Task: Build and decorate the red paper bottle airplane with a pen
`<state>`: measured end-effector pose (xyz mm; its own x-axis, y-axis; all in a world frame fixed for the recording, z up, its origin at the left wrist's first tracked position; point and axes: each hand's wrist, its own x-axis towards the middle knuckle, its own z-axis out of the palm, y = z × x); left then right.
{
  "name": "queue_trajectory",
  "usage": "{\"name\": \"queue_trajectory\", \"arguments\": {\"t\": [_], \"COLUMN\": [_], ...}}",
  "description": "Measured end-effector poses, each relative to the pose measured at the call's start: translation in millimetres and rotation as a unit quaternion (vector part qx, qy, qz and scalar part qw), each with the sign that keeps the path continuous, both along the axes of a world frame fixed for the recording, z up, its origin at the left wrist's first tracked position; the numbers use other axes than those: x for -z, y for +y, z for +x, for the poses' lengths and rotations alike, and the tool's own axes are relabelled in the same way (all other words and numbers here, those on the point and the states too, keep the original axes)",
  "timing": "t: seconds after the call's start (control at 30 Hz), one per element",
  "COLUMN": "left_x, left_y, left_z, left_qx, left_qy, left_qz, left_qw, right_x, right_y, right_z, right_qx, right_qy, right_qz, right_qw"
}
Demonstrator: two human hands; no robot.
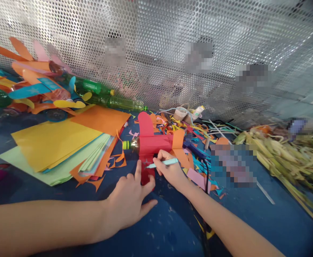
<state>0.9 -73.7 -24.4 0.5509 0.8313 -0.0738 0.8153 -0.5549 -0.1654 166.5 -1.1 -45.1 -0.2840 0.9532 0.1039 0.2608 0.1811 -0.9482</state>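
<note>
Left hand [131, 200] lies spread, pinning the red paper plane [152, 146]; right hand [169, 169] pinches a pen [163, 163].

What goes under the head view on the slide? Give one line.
Left hand pins the red paper-covered bottle plane on the blue table while the right hand marks it with a light-blue pen.

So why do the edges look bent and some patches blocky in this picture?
Head view: the wide lens bows the mesh wall and darkens the corners; several patches are pixelated on purpose; soft, even light with no hard shadows; the right hand holding the pen and the left hand on the red paper plane look sharp.
</note>
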Motion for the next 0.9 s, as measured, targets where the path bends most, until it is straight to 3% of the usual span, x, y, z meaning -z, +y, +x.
{"name": "queue_trajectory", "arguments": {"t": [0.33, 0.57, 0.9], "left_x": [-2.3, -3.2, 1.1], "left_y": [0.8, 0.0, 0.2], "left_z": [0.9, 0.5, 0.5], "left_qx": [-0.001, 0.003, -0.001], "left_qy": [-0.003, -0.003, -0.007], "left_qz": [-0.004, -0.005, -0.002], "left_qw": [1.000, 1.000, 1.000], "right_x": [-1.5, -4.8, 0.1], "right_y": [0.3, -0.1, 3.2], "right_z": [-0.2, 0.9, 0.6], "right_qx": [0.020, 0.035, 0.040], "right_qy": [-0.002, 0.058, -0.013], "right_qz": [-0.001, 0.031, 0.028], "right_qw": [1.000, 0.997, 0.999]}}
